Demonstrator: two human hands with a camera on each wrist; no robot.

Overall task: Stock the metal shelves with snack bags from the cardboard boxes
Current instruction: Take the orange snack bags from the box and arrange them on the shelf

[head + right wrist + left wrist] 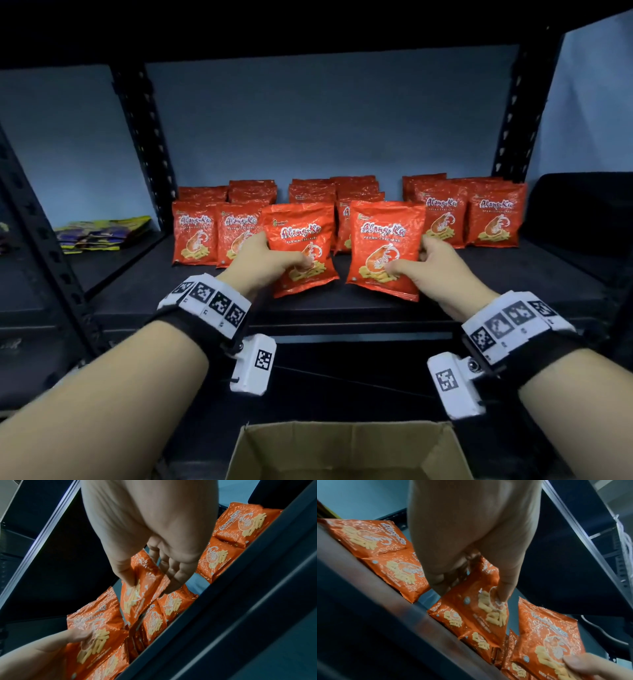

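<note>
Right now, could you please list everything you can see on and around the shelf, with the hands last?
Held snack bags: two, red, one in the left hand, one in the right, at the shelf front.
Shelved snack bags: many, exact count hidden, red, standing in rows at the back.
Flat packets: a small pile, purple and yellow, on the neighbouring shelf to the left.
Shelf: one, black metal, with perforated uprights.
Cardboard box: one, brown, open, below the shelf.
Wrist cameras: two, white, on marker-patterned bands.
Left hand: fingers pinch its bag.
Right hand: fingers pinch its bag.
</note>
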